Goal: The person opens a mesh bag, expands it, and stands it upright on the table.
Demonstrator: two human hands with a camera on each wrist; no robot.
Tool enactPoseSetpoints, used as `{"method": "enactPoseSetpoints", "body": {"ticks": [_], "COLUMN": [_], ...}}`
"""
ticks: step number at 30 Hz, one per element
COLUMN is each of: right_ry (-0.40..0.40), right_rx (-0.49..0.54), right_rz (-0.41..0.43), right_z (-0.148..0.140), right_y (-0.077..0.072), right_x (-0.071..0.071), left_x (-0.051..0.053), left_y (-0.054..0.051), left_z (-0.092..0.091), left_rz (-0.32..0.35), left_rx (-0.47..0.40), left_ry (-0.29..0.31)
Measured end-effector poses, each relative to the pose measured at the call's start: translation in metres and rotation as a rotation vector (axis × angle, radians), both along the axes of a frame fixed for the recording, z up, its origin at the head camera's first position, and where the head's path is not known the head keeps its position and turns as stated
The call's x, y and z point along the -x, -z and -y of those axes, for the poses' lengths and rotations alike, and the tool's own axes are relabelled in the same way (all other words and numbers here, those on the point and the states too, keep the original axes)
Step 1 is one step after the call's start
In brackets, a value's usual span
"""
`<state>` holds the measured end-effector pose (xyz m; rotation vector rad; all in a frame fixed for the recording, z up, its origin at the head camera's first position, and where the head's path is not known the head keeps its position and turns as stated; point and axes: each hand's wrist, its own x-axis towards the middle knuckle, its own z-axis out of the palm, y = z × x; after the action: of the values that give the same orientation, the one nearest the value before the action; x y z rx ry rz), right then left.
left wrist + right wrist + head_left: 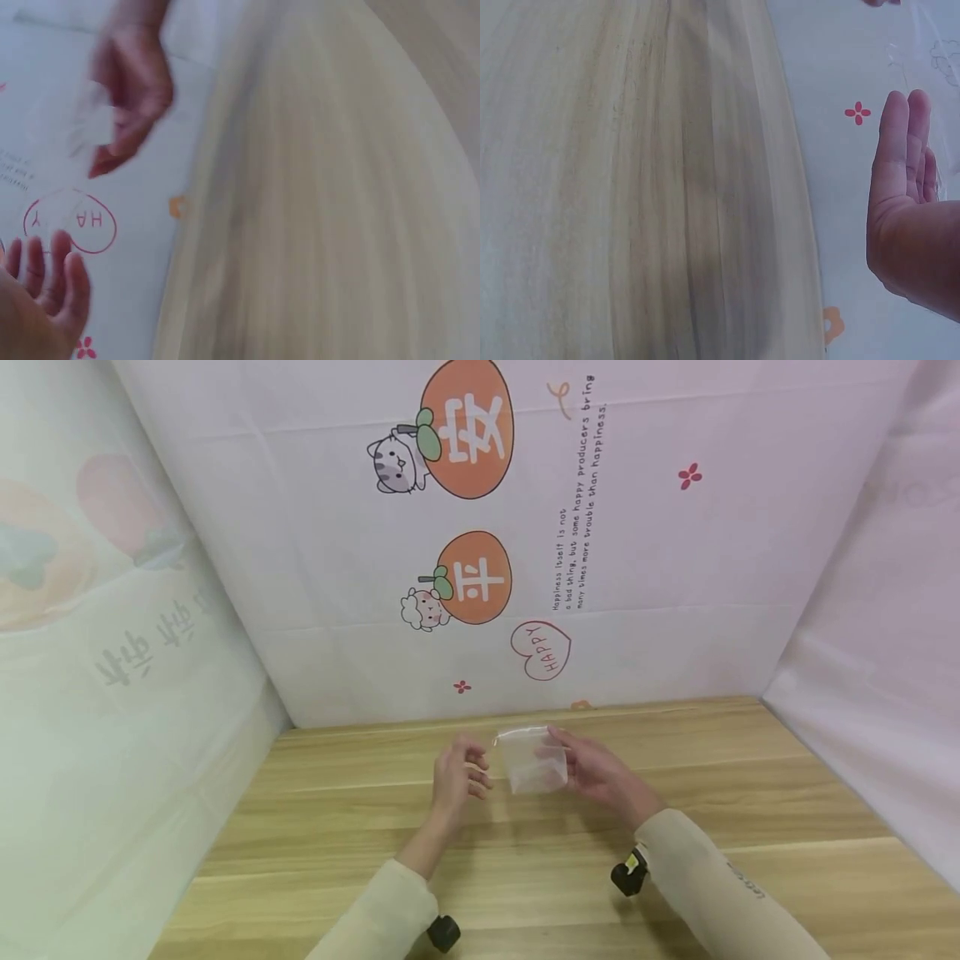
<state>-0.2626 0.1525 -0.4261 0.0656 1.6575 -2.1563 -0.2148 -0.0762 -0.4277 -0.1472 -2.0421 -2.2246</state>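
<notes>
My right hand [600, 774] holds a clear, squarish plastic container [531, 760] by its right side above the table. The thumb is at its upper right edge, and some fingers show through the plastic from behind. To the left of the container, my left hand [456, 781] is raised with loosely bent fingers, apart from it and holding nothing. In the left wrist view the left hand [45, 300] shows its spread fingers below the blurred right hand [133, 94]. The right wrist view shows the right hand [911, 202] from the side, with the see-through plastic only faintly visible beyond it.
Beneath both hands lies a wood-grain table [517, 885]. A white printed cloth [637, 543] hangs at its back edge, and pale cloths stand on the left [135, 735] and right [870, 635]. Small black cameras [628, 874] are strapped at both wrists.
</notes>
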Motion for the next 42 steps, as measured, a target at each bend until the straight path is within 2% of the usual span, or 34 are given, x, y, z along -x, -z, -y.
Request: {"method": "enactPoseSetpoints", "body": {"ticks": [2,4,6,9,12,14,20,24,34,42], "right_ry": [0.000,-0.016,-0.026,-0.036,-0.039,-0.039,-0.045,-0.054,-0.013,0.018], "right_rx": [-0.011,-0.019,-0.035,-0.050,-0.048,-0.037,-0.043,-0.046,-0.064,-0.124], "right_rz": [-0.017,-0.044,-0.067,-0.096,-0.103,-0.103,-0.121,-0.130,-0.132,-0.171], "right_z": [-0.001,-0.002,-0.002,-0.002,-0.001,-0.001,0.000,0.001,0.000,-0.004], "right_y": [-0.002,-0.004,-0.004,-0.005,-0.005,-0.004,-0.003,-0.004,-0.010,-0.016], "right_x": [-0.001,-0.002,-0.003,-0.006,-0.008,-0.008,-0.010,-0.011,-0.013,-0.015], "left_x": [0.003,0.006,0.008,0.011,0.014,0.014,0.015,0.015,0.020,0.021], "left_y": [-0.004,-0.003,0.000,0.007,0.009,0.007,0.001,-0.001,-0.006,-0.009], "left_z": [0.001,0.003,0.003,0.001,-0.005,-0.008,-0.019,-0.021,-0.014,-0.003], "left_rz": [0.231,0.390,0.480,0.528,0.541,0.539,0.510,0.489,0.392,0.233], "left_rx": [-0.188,-0.277,-0.321,-0.360,-0.389,-0.386,-0.383,-0.354,-0.187,-0.109], "left_ry": [0.060,0.129,0.188,0.258,0.287,0.284,0.167,0.126,0.136,0.107]}}
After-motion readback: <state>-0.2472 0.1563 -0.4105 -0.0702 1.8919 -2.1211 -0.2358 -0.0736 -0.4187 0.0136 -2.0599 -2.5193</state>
